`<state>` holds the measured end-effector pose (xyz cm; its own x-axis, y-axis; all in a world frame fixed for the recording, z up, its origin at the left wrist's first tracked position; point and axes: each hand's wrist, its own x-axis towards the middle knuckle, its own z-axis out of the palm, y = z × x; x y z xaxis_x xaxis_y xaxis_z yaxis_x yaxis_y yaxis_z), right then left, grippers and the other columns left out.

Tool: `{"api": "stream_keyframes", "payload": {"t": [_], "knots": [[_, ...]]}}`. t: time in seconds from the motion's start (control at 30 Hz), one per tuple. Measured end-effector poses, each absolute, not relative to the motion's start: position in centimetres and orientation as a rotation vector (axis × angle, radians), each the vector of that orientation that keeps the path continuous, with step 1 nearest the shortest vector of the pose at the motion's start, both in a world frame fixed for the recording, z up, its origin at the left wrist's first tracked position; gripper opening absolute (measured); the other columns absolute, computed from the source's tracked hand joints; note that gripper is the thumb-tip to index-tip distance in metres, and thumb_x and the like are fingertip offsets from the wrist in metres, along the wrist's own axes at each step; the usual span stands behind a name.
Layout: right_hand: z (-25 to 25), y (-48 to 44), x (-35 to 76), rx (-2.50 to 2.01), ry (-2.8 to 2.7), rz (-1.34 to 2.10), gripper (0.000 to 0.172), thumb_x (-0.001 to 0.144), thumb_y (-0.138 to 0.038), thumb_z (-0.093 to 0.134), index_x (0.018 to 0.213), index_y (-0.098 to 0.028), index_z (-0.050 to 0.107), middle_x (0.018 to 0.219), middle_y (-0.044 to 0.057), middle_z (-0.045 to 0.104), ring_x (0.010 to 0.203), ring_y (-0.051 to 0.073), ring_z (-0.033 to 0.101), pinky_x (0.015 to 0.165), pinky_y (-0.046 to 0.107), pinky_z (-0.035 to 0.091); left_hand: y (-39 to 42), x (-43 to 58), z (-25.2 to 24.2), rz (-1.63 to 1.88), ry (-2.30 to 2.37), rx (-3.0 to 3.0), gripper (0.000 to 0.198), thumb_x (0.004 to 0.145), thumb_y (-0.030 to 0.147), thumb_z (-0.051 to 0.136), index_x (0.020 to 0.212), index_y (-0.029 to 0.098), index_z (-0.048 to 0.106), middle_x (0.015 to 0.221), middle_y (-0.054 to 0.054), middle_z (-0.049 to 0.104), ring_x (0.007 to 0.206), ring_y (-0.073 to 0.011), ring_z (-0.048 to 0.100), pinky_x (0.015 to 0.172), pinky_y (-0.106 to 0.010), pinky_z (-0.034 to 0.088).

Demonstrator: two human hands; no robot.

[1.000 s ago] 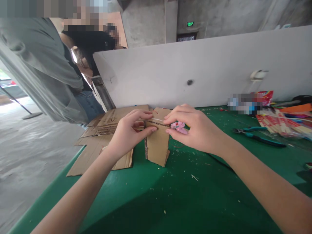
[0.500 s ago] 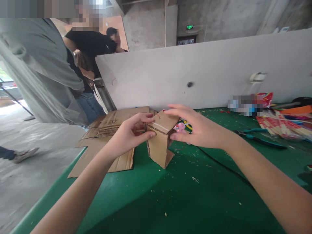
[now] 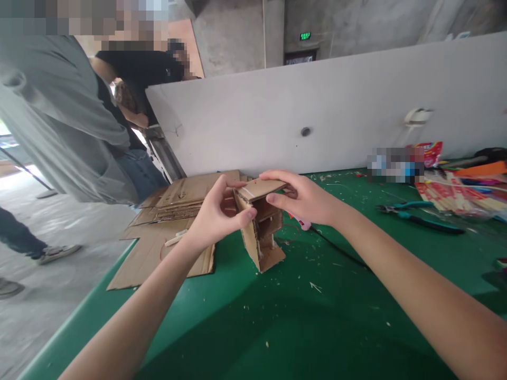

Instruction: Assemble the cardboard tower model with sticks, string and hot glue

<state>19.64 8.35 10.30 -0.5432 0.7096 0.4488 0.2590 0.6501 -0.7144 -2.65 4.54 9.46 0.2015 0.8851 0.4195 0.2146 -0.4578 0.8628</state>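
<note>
A small handmade cardboard box stands on the green table, one open side showing inner partitions. My left hand grips its upper left edge, thumb on the near side panel and fingers behind. My right hand pinches the top flap at the right, thumb below and fingers above. Just behind the box, partly hidden, lies a pink glue gun with a black cord. A thin brown wire curves out beside the box.
Cardboard sheets are stacked at the left, with small white sticks on them. Teal-handled cutting pliers and packets of wooden sticks lie right. A white panel borders the back. People stand at the left.
The box has turned, so its open side with the partitions now faces me more. My right hand has moved left along the top flap, and less of the glue gun shows.
</note>
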Motion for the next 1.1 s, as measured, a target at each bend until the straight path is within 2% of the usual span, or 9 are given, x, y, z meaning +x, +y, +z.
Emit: {"api": "stream_keyframes", "payload": {"t": [0.1, 0.23, 0.33, 0.43, 0.67, 0.93, 1.1], "knots": [[10.0, 8.6, 19.3, -0.75, -2.019, 0.893, 0.051, 0.093, -0.06, 0.05, 0.132, -0.029, 0.059, 0.12, 0.007, 0.066, 0.114, 0.026, 0.06, 0.09, 0.04, 0.054, 5.3, -3.0, 9.3, 1.328, 0.897, 1.72, 0.051, 0.069, 0.049, 0.08, 0.1, 0.02, 0.051, 0.087, -0.002, 0.066, 0.072, -0.0148, 0.065, 0.064, -0.026, 0.054], [9.3, 9.1, 18.8, -0.684, -1.891, 1.025, 0.045, 0.096, -0.058, 0.045, 0.126, -0.031, 0.063, 0.128, 0.005, 0.065, 0.118, 0.024, 0.059, 0.087, 0.036, 0.055, 5.6, -3.3, 9.0, 1.313, 0.784, 1.519, 0.044, 0.072, 0.051, 0.076, 0.09, 0.02, 0.051, 0.076, 0.003, 0.06, 0.062, -0.0101, 0.057, 0.058, -0.023, 0.052], [8.8, 9.4, 18.6, -0.692, -1.906, 0.972, 0.035, 0.096, -0.047, 0.05, 0.123, -0.03, 0.065, 0.124, 0.004, 0.067, 0.117, 0.023, 0.06, 0.09, 0.039, 0.054, 5.6, -3.3, 8.7, 1.313, 0.78, 1.436, 0.044, 0.07, 0.051, 0.077, 0.081, 0.02, 0.047, 0.067, 0.006, 0.05, 0.056, -0.0086, 0.05, 0.05, -0.02, 0.047], [8.8, 9.4, 18.5, -0.707, -1.948, 0.944, 0.028, 0.096, -0.033, 0.052, 0.119, -0.027, 0.067, 0.117, 0.005, 0.07, 0.107, 0.022, 0.064, 0.089, 0.041, 0.056, 5.4, -3.3, 8.6, 1.307, 0.769, 1.413, 0.046, 0.068, 0.051, 0.078, 0.08, 0.02, 0.046, 0.065, 0.007, 0.046, 0.054, -0.0082, 0.046, 0.05, -0.021, 0.047], [8.8, 9.1, 18.4, -0.763, -1.893, 1.055, 0.029, 0.093, -0.02, 0.052, 0.118, -0.02, 0.066, 0.091, 0.005, 0.075, 0.078, 0.018, 0.07, 0.073, 0.036, 0.059, 5.1, -3.2, 8.7, 1.262, 0.82, 1.39, 0.049, 0.065, 0.055, 0.078, 0.084, 0.021, 0.048, 0.07, 0.005, 0.051, 0.059, -0.0106, 0.052, 0.049, -0.02, 0.043], [9.0, 8.7, 18.2, -0.809, -1.854, 1.034, 0.022, 0.089, -0.017, 0.056, 0.105, -0.018, 0.071, 0.094, 0.005, 0.076, 0.083, 0.018, 0.071, 0.077, 0.035, 0.059, 5.2, -3.5, 8.5, 1.256, 0.838, 1.382, 0.053, 0.059, 0.056, 0.083, 0.081, 0.02, 0.051, 0.067, 0.006, 0.05, 0.056, -0.0089, 0.049, 0.05, -0.019, 0.045], [8.2, 9.3, 18.3, -0.697, -1.898, 0.992, 0.024, 0.087, -0.015, 0.057, 0.107, -0.018, 0.07, 0.094, 0.005, 0.076, 0.081, 0.018, 0.071, 0.076, 0.034, 0.058, 5.1, -3.5, 8.3, 1.19, 0.761, 1.462, 0.046, 0.067, 0.052, 0.082, 0.089, 0.02, 0.056, 0.074, 0.003, 0.059, 0.063, -0.0098, 0.056, 0.056, -0.019, 0.049]]}}
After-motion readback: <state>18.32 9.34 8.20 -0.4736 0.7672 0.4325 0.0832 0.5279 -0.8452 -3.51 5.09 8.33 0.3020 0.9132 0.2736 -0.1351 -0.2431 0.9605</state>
